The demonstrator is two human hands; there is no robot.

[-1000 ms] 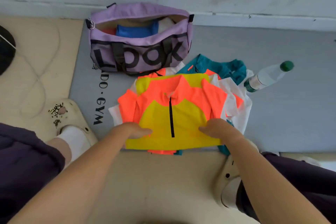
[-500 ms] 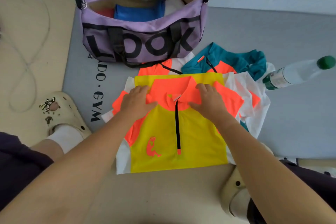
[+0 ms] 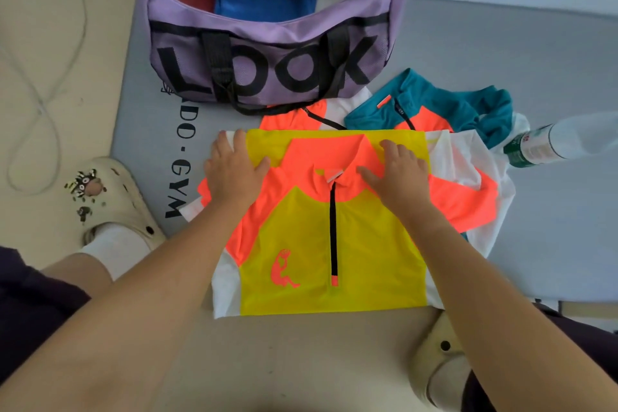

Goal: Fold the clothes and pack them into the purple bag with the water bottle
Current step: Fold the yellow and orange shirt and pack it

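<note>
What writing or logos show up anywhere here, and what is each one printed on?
"LOOK": big black letters on the side of the purple bag, partly crossed by its straps.
"DO · GYM": black letters on the grey mat; the start is hidden under the bag.
Water bottle label: print too blurred to read.
Yellow and orange shirt: an orange figure logo, no words.

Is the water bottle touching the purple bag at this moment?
Apart. The head view shows the water bottle lying on the grey mat right of the clothes pile, with the teal shirt and bare mat between it and the purple bag.
</note>
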